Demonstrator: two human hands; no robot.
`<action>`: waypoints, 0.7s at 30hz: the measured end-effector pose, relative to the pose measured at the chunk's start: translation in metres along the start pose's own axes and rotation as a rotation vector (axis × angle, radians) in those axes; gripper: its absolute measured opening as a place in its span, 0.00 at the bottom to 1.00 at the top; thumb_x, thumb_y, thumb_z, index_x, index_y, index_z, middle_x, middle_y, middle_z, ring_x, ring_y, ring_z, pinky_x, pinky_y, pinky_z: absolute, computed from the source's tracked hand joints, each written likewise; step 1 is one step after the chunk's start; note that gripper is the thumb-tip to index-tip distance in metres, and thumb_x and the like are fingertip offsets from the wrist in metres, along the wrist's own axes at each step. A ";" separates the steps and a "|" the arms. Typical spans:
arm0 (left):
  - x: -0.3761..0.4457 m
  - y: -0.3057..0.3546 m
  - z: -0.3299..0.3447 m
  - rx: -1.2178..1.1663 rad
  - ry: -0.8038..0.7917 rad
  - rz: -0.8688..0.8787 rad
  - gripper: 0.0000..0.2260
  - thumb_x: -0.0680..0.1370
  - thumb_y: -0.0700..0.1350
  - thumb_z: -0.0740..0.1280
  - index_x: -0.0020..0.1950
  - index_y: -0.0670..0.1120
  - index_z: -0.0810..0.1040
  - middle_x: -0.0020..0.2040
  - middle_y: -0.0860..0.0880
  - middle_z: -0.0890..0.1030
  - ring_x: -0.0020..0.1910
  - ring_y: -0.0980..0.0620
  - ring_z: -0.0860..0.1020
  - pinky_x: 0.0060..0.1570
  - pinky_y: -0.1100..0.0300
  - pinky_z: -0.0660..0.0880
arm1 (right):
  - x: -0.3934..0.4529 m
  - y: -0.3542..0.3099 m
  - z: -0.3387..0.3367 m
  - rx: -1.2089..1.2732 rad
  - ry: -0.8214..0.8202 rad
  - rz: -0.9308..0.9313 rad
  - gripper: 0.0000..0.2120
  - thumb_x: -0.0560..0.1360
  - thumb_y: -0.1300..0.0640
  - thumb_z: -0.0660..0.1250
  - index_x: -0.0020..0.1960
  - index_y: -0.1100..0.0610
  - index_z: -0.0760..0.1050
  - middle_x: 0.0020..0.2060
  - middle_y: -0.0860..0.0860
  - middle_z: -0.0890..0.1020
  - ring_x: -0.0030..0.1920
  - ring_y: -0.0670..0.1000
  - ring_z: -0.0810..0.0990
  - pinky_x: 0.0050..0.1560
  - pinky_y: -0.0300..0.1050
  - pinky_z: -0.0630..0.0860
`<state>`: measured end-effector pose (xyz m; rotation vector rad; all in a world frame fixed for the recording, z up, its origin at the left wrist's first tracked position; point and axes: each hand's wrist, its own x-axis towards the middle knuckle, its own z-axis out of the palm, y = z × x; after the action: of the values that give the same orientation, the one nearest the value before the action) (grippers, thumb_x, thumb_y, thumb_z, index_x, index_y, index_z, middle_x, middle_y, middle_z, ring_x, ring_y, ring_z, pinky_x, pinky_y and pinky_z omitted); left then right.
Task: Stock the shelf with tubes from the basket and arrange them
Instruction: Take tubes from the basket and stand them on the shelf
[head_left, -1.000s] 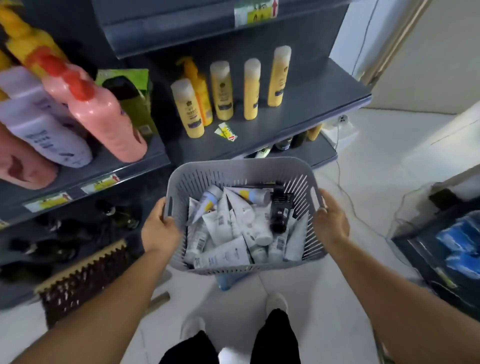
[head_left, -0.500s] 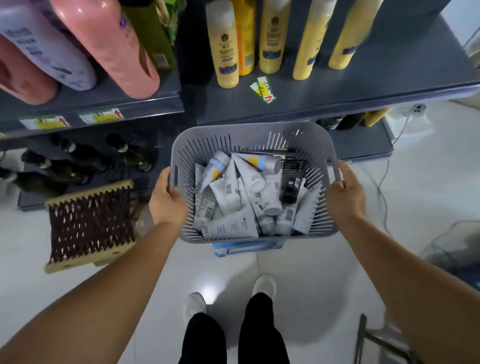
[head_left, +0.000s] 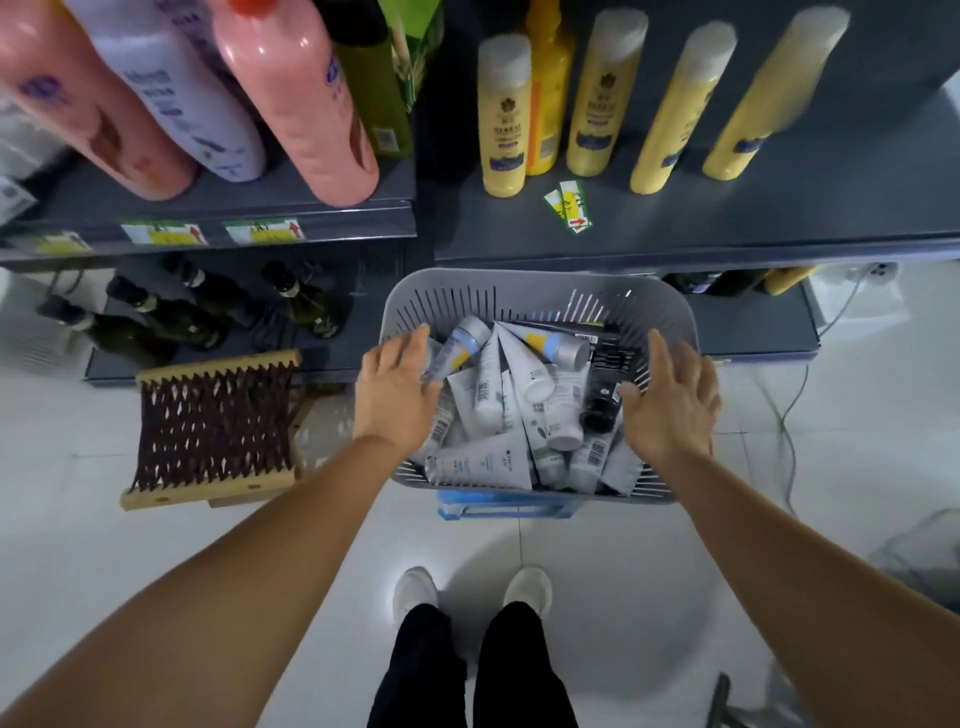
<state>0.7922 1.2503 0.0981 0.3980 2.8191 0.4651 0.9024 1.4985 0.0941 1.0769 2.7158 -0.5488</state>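
Observation:
A grey slotted basket (head_left: 535, 293) rests on a blue stool (head_left: 506, 506) in front of the dark shelf (head_left: 727, 228). Several white tubes (head_left: 480, 462) and one black tube (head_left: 602, 402) lie heaped inside it. My left hand (head_left: 397, 389) hovers over the basket's left side, fingers spread, fingertips near a blue-and-yellow banded tube (head_left: 457, 345). My right hand (head_left: 670, 400) is spread over the right side, next to the black tube. Neither hand holds anything.
Yellow bottles (head_left: 504, 114) stand at the back of the shelf, with loose price tags (head_left: 569, 210) on its bare front part. Pink and lilac bottles (head_left: 291, 98) fill the left shelf. Dark glass bottles (head_left: 306, 304) stand below. A woven stool (head_left: 213, 428) sits left.
The basket has gone down onto the blue stool. Both hands have let go of its handles and now hover open over the tubes.

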 end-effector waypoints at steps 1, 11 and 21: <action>0.004 0.006 0.003 -0.028 -0.054 0.033 0.29 0.80 0.47 0.62 0.78 0.48 0.53 0.75 0.46 0.61 0.71 0.42 0.60 0.72 0.52 0.57 | 0.002 -0.007 0.002 -0.052 -0.020 -0.060 0.32 0.80 0.50 0.59 0.78 0.48 0.46 0.78 0.53 0.49 0.78 0.56 0.45 0.76 0.56 0.47; 0.059 0.005 0.052 0.050 -0.415 -0.081 0.37 0.77 0.35 0.61 0.79 0.49 0.43 0.79 0.45 0.48 0.77 0.41 0.53 0.75 0.45 0.56 | 0.056 -0.062 0.053 -0.156 -0.294 -0.271 0.34 0.80 0.52 0.60 0.79 0.48 0.45 0.78 0.51 0.51 0.77 0.55 0.49 0.75 0.54 0.50; 0.076 -0.003 0.071 0.130 -0.378 -0.020 0.29 0.80 0.38 0.54 0.78 0.46 0.45 0.70 0.36 0.67 0.63 0.35 0.73 0.56 0.45 0.72 | 0.088 -0.075 0.072 -0.454 -0.206 -0.291 0.25 0.78 0.56 0.61 0.73 0.55 0.61 0.70 0.57 0.68 0.69 0.61 0.63 0.67 0.53 0.64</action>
<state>0.7412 1.2901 0.0164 0.4318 2.4886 0.1782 0.7883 1.4750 0.0230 0.4895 2.6361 -0.0595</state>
